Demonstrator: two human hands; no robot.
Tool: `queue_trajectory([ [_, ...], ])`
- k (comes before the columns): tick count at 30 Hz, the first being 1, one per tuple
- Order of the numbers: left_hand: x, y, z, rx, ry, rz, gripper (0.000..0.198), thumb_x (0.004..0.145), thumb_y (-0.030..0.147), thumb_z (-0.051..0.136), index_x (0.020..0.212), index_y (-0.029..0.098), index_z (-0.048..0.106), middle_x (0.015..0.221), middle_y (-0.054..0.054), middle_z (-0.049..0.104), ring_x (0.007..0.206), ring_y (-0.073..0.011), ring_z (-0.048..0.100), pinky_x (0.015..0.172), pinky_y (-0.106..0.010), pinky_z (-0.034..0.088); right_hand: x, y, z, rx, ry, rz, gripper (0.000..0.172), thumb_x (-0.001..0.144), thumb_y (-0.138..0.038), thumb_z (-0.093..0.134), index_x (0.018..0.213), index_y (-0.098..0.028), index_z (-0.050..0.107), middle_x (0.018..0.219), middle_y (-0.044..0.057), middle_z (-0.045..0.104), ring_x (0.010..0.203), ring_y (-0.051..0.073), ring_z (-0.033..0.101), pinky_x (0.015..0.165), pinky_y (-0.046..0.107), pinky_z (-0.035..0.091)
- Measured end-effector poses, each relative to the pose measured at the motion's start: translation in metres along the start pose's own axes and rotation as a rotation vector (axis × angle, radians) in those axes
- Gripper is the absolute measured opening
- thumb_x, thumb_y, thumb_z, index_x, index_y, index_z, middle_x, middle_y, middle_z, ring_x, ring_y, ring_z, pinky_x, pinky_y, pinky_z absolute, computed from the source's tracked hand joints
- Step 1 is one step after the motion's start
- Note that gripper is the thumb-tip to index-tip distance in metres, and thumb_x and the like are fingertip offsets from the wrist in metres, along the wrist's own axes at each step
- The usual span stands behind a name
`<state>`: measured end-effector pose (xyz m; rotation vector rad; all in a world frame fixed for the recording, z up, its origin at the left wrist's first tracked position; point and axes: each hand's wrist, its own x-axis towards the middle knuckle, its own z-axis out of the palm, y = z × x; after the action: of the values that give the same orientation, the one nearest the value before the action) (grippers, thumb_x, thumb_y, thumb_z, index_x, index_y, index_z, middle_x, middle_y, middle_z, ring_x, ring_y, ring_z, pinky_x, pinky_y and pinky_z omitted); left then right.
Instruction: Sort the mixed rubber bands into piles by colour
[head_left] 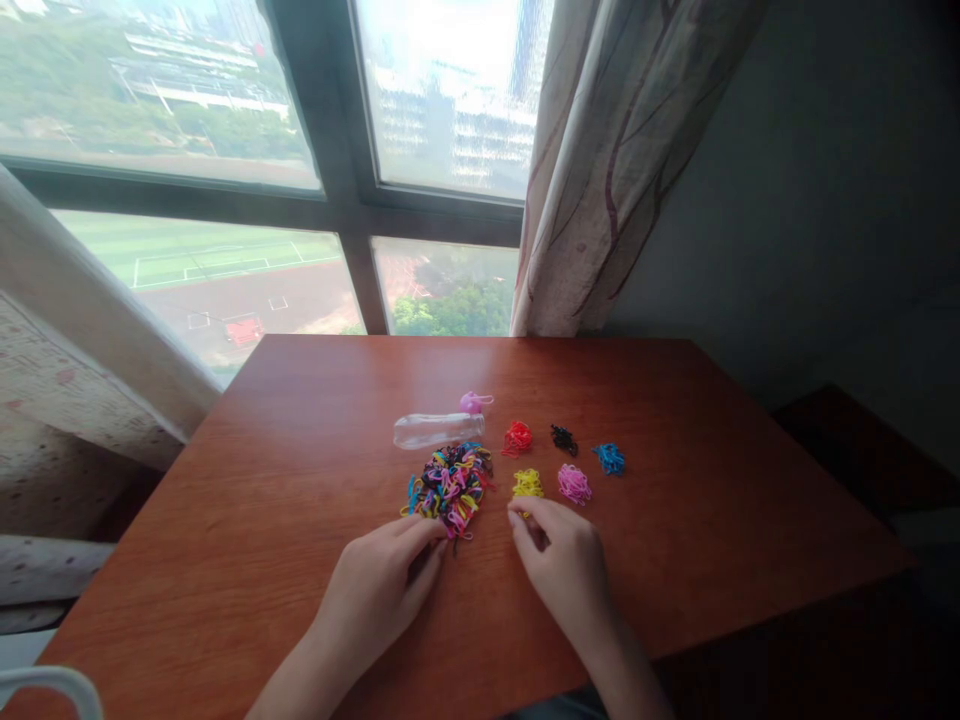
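Observation:
A mixed heap of small rubber bands [450,485] in several colours lies in the middle of the table. At its near edge my left hand [394,580] is closed, thumb and forefinger pinched against the bands; what is between the fingertips is too small to make out. My right hand [562,560] is pinched closed just in front of a yellow pile of bands [528,482], its fingertips touching or almost touching that pile. Whatever it pinches is hidden. Beside the yellow pile sits a pink pile [574,484]. Farther back are red [517,438], black [564,440] and blue [609,459] piles.
Behind the heap a clear plastic bottle-shaped container [435,430] lies on its side, with a pink cap with a loop [472,402] next to it. The brown wooden table [300,480] reaches to a window and curtains [577,200]. A white curved object [56,680] shows at lower left.

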<state>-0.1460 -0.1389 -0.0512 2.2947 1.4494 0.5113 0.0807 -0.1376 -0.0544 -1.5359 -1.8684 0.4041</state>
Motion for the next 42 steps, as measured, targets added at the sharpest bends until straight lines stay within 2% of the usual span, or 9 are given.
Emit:
queue_trajectory([
  [5, 0.001, 0.0, 0.0, 0.018, -0.021, -0.014, 0.02, 0.096, 0.026, 0.046, 0.098, 0.026, 0.066, 0.094, -0.002, 0.073, 0.083, -0.0185, 0.07, 0.072, -0.026, 0.051, -0.015, -0.018, 0.02, 0.01, -0.088, 0.011, 0.016, 0.089, -0.014, 0.055, 0.09, -0.023, 0.068, 0.071, -0.002, 0.066, 0.064, 0.016, 0.06, 0.062, 0.025, 0.037],
  [9, 0.0, -0.001, 0.0, 0.018, -0.035, -0.017, 0.021, 0.096, 0.026, 0.046, 0.099, 0.026, 0.066, 0.095, -0.002, 0.073, 0.083, -0.0191, 0.07, 0.072, -0.027, 0.051, -0.018, -0.022, 0.026, -0.016, -0.1, 0.02, 0.018, 0.087, -0.012, 0.056, 0.095, -0.024, 0.068, 0.073, -0.002, 0.066, 0.066, 0.016, 0.06, 0.063, 0.026, 0.035],
  [24, 0.001, -0.002, 0.002, 0.015, -0.031, -0.019, 0.022, 0.096, 0.027, 0.045, 0.1, 0.026, 0.066, 0.095, -0.002, 0.073, 0.084, -0.0188, 0.069, 0.074, -0.027, 0.051, -0.02, -0.021, 0.028, -0.013, -0.111, 0.008, 0.017, 0.088, -0.013, 0.059, 0.095, -0.026, 0.067, 0.075, -0.003, 0.067, 0.07, 0.016, 0.06, 0.066, 0.026, 0.034],
  [30, 0.001, -0.002, 0.003, 0.014, -0.031, -0.025, 0.021, 0.097, 0.028, 0.045, 0.099, 0.025, 0.066, 0.095, -0.002, 0.072, 0.084, -0.019, 0.069, 0.073, -0.028, 0.051, -0.016, -0.024, 0.029, -0.019, -0.131, 0.007, 0.017, 0.09, -0.013, 0.059, 0.097, -0.027, 0.067, 0.084, -0.003, 0.071, 0.077, 0.017, 0.063, 0.07, 0.026, 0.036],
  [38, 0.001, -0.002, 0.002, 0.024, -0.041, -0.027, 0.021, 0.097, 0.028, 0.045, 0.099, 0.026, 0.065, 0.094, -0.002, 0.072, 0.083, -0.0184, 0.068, 0.074, -0.027, 0.05, -0.015, -0.023, 0.032, -0.054, -0.131, -0.029, 0.015, 0.09, -0.012, 0.057, 0.088, -0.025, 0.065, 0.078, -0.002, 0.069, 0.074, 0.016, 0.062, 0.066, 0.025, 0.034],
  [42, 0.001, -0.002, 0.002, 0.023, -0.027, -0.021, 0.019, 0.096, 0.027, 0.046, 0.097, 0.026, 0.065, 0.093, -0.001, 0.072, 0.083, -0.0179, 0.069, 0.071, -0.026, 0.049, -0.018, -0.024, 0.029, 0.004, -0.13, -0.028, 0.014, 0.088, -0.013, 0.057, 0.084, -0.024, 0.064, 0.075, -0.002, 0.067, 0.069, 0.015, 0.06, 0.064, 0.024, 0.034],
])
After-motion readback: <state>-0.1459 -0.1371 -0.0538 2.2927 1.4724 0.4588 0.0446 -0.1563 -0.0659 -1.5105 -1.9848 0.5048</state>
